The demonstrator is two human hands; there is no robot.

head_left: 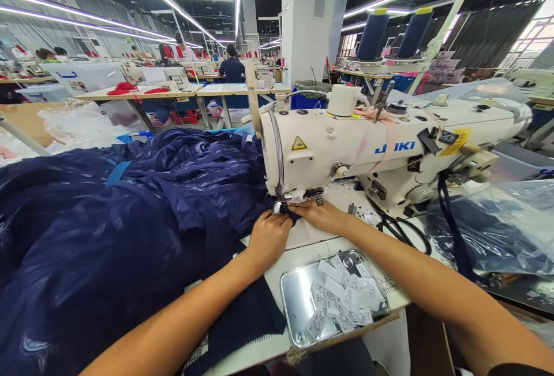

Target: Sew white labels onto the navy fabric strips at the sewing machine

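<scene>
Navy fabric point(208, 197) lies in a large heap left of the white sewing machine point(311, 139), one edge reaching under its needle area. My left hand point(270, 234) is closed on this fabric just in front of the presser foot point(283, 198), knuckles up and fingertips partly hidden. A small white piece point(277, 207), perhaps a label, shows at the foot. From the right, my right hand point(318, 214) lies low on the machine bed, its fingers stretched toward the needle and touching the fabric edge.
A metal tray point(298, 295) holds loose white printed labels point(341, 298) in front of the machine. Black-handled scissors point(398, 229) lie to its right, beside a plastic-wrapped navy bundle point(489, 231). Navy thread cones point(373, 35) stand behind. A person point(232, 67) sits farther back.
</scene>
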